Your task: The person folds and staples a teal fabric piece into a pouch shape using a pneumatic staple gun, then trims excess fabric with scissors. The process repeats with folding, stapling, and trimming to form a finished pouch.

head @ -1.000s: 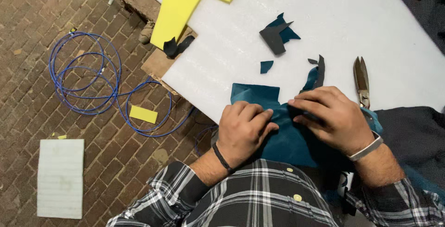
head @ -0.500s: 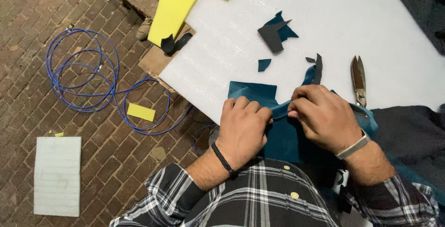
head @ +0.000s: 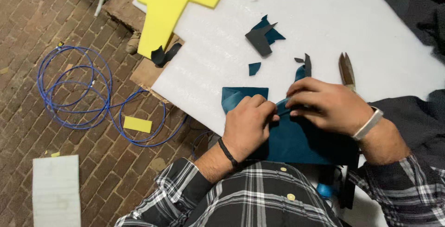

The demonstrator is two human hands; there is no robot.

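- Dark teal sheet of thin leather-like material (head: 296, 141) lies at near edge of the white foam-covered worktable (head: 380, 32), right in front of the person's checked shirt; one corner is folded over toward the left w/ a crisp crease.
- Left hand (head: 248, 122) is curled, knuckles up, fingers bunched together & pressing the sheet down; thumb & forefinger seem to pinch a raised fold at the sheet's top edge. Black band on that wrist.
- Right hand (head: 329, 104) sits just beside it, fingers close together & bent, tips pinching the same fold from the other side; the 2 hands nearly touch. Silver bangle on wrist.
- Handling, as a judgement: sheet looks light, limp, bends easily but keeps a crease, so prob. softish yet w/ some body; surface looks smooth, maybe a bit slippery. Not fragile. Best held at an edge or on the fold, w/ the other hand flattening the rest.
- Metal shears (head: 346, 72) lie closed on the table just beyond the right hand, not touched.
- Small teal & dark grey offcuts (head: 262, 34) lie further up the table, well apart from the hands; a tiny teal scrap (head: 254, 68) sits between them & the sheet.
- Yellow foam sheet (head: 176, 4) overhangs the table's far left corner.
- On the brick floor (head: 28, 18): coiled blue cable (head: 76, 88), a yellow scrap, a pale ribbed rectangle.
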